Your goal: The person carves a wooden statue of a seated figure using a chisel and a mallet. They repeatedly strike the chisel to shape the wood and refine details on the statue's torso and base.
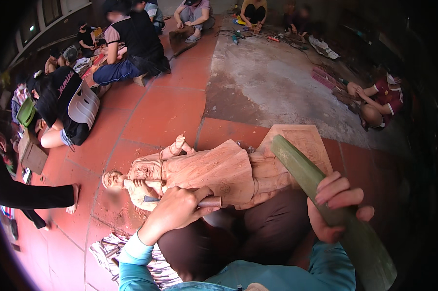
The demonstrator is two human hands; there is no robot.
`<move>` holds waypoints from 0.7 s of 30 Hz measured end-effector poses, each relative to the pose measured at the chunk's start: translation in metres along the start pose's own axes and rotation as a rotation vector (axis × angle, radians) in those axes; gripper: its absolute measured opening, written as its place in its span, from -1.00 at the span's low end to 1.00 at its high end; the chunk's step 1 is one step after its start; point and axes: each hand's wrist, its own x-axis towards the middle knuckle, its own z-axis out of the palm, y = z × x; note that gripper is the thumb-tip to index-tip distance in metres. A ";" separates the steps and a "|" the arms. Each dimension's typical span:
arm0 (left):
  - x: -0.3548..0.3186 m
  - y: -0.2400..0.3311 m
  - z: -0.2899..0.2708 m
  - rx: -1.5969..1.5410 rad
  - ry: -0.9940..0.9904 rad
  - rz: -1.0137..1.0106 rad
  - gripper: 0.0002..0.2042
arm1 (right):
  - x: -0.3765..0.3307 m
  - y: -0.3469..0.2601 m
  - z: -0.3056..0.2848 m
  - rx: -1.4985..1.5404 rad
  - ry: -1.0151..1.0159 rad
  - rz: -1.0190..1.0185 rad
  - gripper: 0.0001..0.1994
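Note:
A pale carved wooden statue (214,169) of a robed figure lies on its side across my lap, head to the left. My left hand (177,208) is closed around a chisel handle (210,202) held against the statue's lower edge. My right hand (333,206) grips a long greenish wooden mallet (321,194), raised at an angle above the statue's base. The chisel's blade is hidden by my hand and the carving.
Several chisels (107,252) lie on a cloth by my left knee. Red floor tiles (165,111) and a grey cement patch (277,82) stretch ahead. Other people sit working at the left (63,106), at the back (131,43) and at the right (379,102). A bare foot (73,199) rests nearby.

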 end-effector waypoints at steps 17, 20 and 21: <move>-0.014 -0.093 0.020 -1.025 1.192 -0.357 -0.84 | -0.118 0.125 -0.058 -0.625 -0.952 1.148 -0.61; -0.005 -0.122 0.031 -1.197 1.365 -0.463 -0.82 | -0.129 0.131 -0.060 -0.602 -0.979 1.093 -0.62; -0.002 -0.131 0.041 -1.277 1.331 -0.488 -0.76 | -0.130 0.132 -0.059 -0.610 -0.991 1.115 -0.62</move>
